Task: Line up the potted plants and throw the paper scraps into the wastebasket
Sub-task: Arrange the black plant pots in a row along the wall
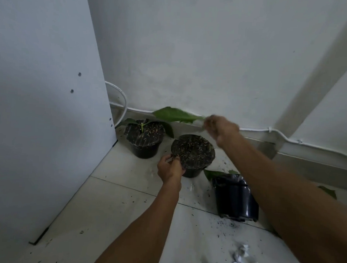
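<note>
- Left hand (pixel 169 168), fingers pinching the rim, is steadying the round black soil-filled plastic pot (pixel 193 153) near the floor's far wall edge.
- Right hand (pixel 221 128), fingers clamped, is holding its floppy green leaf (pixel 176 115).
- Likely heavy; grip the stiff rim.

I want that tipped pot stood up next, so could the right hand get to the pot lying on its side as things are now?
Probably yes. The tipped pot lies just beneath the right forearm with bare floor around it. But the right hand is pinching a leaf and would likely have to release it first.
</note>
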